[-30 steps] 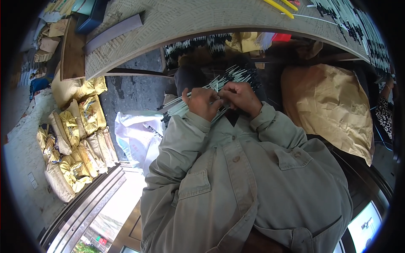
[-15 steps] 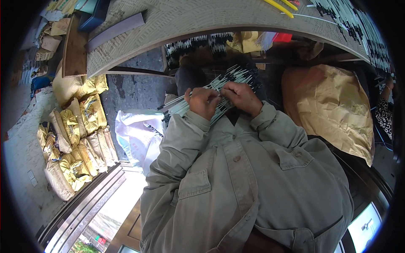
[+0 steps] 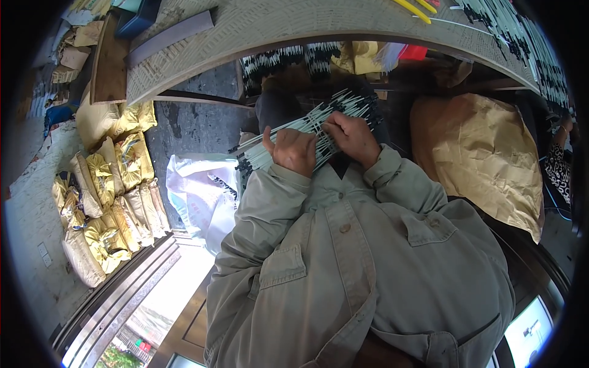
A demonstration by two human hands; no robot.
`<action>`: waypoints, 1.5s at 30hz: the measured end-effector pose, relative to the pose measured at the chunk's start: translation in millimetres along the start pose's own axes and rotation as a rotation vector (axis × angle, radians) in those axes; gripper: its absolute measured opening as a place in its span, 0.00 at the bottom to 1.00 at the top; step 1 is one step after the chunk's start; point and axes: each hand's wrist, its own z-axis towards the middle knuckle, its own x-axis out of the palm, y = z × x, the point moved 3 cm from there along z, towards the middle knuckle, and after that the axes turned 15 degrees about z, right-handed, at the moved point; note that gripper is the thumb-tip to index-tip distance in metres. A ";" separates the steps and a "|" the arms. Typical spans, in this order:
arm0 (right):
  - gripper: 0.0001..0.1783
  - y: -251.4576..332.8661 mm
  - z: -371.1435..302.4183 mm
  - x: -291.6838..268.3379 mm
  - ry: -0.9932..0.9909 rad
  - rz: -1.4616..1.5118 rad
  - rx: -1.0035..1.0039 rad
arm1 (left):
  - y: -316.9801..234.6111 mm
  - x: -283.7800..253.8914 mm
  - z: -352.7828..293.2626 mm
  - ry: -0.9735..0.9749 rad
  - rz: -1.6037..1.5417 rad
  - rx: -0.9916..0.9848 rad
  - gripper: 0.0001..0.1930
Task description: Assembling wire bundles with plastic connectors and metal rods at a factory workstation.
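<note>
A bundle of thin pale sticks with black ends [image 3: 259, 156] lies slantwise across my lap. Over its middle, my left hand [image 3: 293, 150] is closed, fingers curled and the little finger lifted away. Close beside it on the right, my right hand [image 3: 353, 140] is also closed, its thumb and fingertips pinched together against the sticks. What either hand pinches is too small and too covered to make out. Black tips of the bundle [image 3: 368, 110] fan out beyond my right hand.
A patterned table [image 3: 245, 38] curves ahead, bearing more sticks [image 3: 521, 46] and a yellow-handled tool [image 3: 413, 10]. Yellow packets [image 3: 110, 202] and a white plastic bag [image 3: 199, 193] are at left. Brown paper [image 3: 475, 162] lies at right, near another person's patterned sleeve [image 3: 557, 172].
The hands have drawn slightly apart. My left hand has turned more knuckles-up with its little finger raised, and my right hand has shifted slightly up along the bundle.
</note>
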 end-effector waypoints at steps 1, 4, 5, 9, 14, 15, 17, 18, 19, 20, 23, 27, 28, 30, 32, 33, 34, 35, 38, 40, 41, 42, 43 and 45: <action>0.08 -1.0 -1.2 1.6 0.002 0.001 0.001 | -2.2 -3.1 0.8 0.015 0.015 0.016 0.03; 0.09 1.1 -2.1 4.0 -0.029 -0.093 -0.091 | -9.5 -11.7 5.5 0.062 0.080 0.072 0.02; 0.09 2.8 -2.4 5.8 -0.035 -0.154 -0.090 | -9.2 -13.0 5.2 0.062 0.080 0.070 0.02; 0.10 1.8 -3.2 10.1 -0.046 -0.305 -0.026 | -8.3 -17.2 3.9 0.052 0.126 0.090 0.02; 0.10 2.0 -7.1 7.6 -0.029 -0.270 -0.054 | -6.8 -21.9 -0.7 0.010 0.150 0.083 0.01; 0.10 4.8 -5.6 5.1 -0.013 -0.212 -0.077 | -5.5 -22.9 -2.8 0.035 0.170 0.084 0.02; 0.11 14.9 -12.5 -6.2 0.031 -0.172 -0.083 | -2.3 -27.6 -5.7 0.039 0.201 0.062 0.04; 0.12 21.9 -21.7 -11.9 0.022 -0.311 -0.180 | -1.9 -30.2 -10.0 0.065 0.209 0.026 0.08; 0.14 26.8 -24.0 -14.9 0.011 -0.448 -0.278 | 0.6 -32.0 -13.7 0.092 0.215 -0.010 0.12; 0.14 29.1 -22.3 -16.0 0.025 -0.451 -0.285 | 2.6 -32.1 -17.4 0.156 0.240 -0.008 0.19; 0.23 25.9 -17.3 -8.7 0.273 -0.841 -0.548 | 4.4 -36.4 -20.7 0.123 0.253 -0.054 0.21; 0.37 3.1 11.8 -5.6 0.323 -1.124 -0.754 | 2.6 -39.5 -25.2 0.067 0.311 -0.082 0.22; 0.38 4.7 17.7 -5.0 0.361 -1.040 -0.685 | -1.3 -42.2 -27.8 0.023 0.226 -0.058 0.23; 0.42 13.4 28.5 -3.1 0.439 -0.956 -0.661 | -9.2 -55.3 -31.0 -0.071 0.073 0.000 0.20; 0.44 18.3 37.9 -5.0 0.520 -0.955 -0.645 | -6.8 -53.0 -39.8 -0.077 -0.054 0.100 0.18; 0.45 21.7 42.7 -5.2 0.584 -0.947 -0.627 | -7.6 -53.2 -43.1 -0.081 -0.171 0.215 0.16; 0.46 25.9 48.5 -7.7 0.622 -0.952 -0.576 | -8.0 -57.0 -46.8 -0.180 -0.246 0.275 0.13; 0.46 30.8 55.0 -7.0 0.636 -0.957 -0.578 | -5.0 -55.7 -49.7 -0.187 -0.251 0.264 0.13; 0.40 40.7 81.0 -7.0 0.558 -0.604 -0.200 | 4.0 -47.6 -57.7 -0.207 -0.289 0.328 0.13; 0.39 19.8 99.2 -11.6 0.506 -0.481 -0.099 | 14.8 -34.0 -60.7 -0.154 -0.314 0.239 0.13; 0.38 3.3 111.2 -18.2 0.438 -0.354 -0.005 | 23.8 -23.1 -58.4 -0.099 -0.333 0.164 0.13; 0.36 -13.7 123.6 -19.4 0.400 -0.308 -0.039 | 35.9 -10.8 -57.2 -0.103 -0.334 0.160 0.13; 0.36 -30.8 134.9 -19.9 0.405 -0.309 -0.039 | 52.2 4.7 -57.6 -0.064 -0.294 0.100 0.14; 0.32 -52.0 162.8 -23.5 0.250 0.119 0.291 | 78.4 14.0 -42.1 -0.036 -0.243 0.060 0.16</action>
